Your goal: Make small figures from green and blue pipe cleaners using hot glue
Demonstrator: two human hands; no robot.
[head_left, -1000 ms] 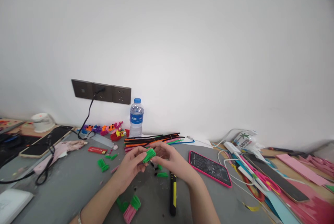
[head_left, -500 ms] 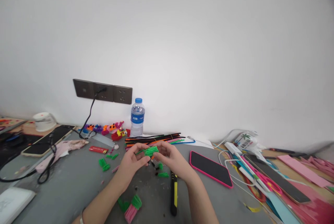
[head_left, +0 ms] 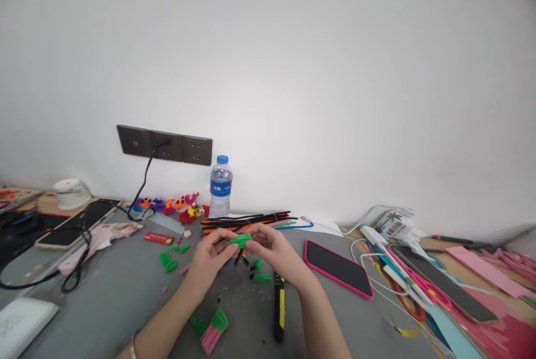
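Nearest on grey worktop (head_left: 113, 297): pink-and-green fuzzy bundle (head_left: 211, 330), black-and-yellow utility knife (head_left: 278, 306). Above these, left hand (head_left: 211, 258) and right hand (head_left: 274, 253), each grip pinching small green fuzzy pipe-cleaner piece (head_left: 240, 240). Beyond: bundle of long coloured pipe cleaners (head_left: 247, 221), clear plastic water bottle (head_left: 220, 187).

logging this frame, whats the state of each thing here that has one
left hand: pinching the green piece
right hand: pinching the green piece
green piece: held off the table
water bottle: upright, capped
pink-cased phone: flat, screen dark
wall socket: cable plugged in
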